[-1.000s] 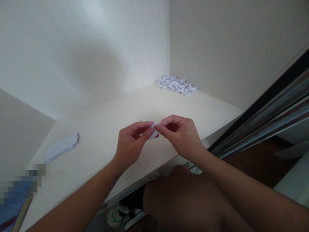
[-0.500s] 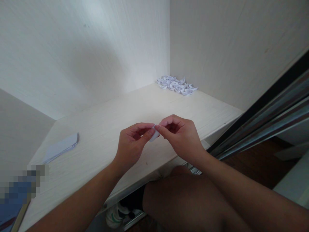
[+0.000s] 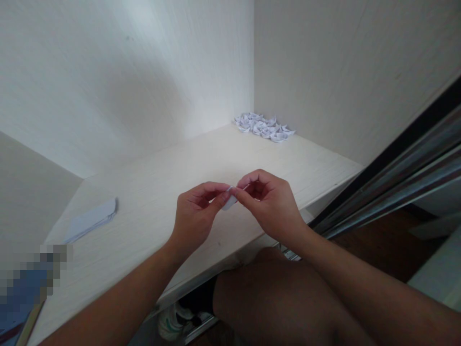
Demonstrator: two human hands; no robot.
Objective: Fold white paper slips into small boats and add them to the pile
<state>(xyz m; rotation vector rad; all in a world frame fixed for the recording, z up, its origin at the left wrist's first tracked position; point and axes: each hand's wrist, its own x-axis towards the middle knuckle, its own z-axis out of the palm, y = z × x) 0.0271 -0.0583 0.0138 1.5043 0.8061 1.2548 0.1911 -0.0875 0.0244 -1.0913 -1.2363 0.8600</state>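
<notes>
Both hands meet above the white shelf, pinching one small piece of folded white paper [image 3: 229, 203]. My left hand [image 3: 198, 209] grips its left side between thumb and forefinger. My right hand [image 3: 272, 202] is closed on the upper right edge, thumb on the near side. Fingers cover much of the paper, so its full shape is hidden. A stack of white paper pieces [image 3: 91, 218] lies flat to the left. In the far right corner sits a heap of small folded paper pieces [image 3: 264, 127] with pointed ends.
The white shelf [image 3: 162, 178] is closed in by pale panels behind and at the sides. A metal sliding-door track [image 3: 389, 173] runs along the right. My bare leg is below the front edge, beside a white shoe [image 3: 169, 324]. A blurred-out blue object [image 3: 27, 293] stands at lower left.
Very little differs. Both hands keep their pinch on the folded paper, and the fingers have shifted slightly, with the paper tilted a bit differently.
</notes>
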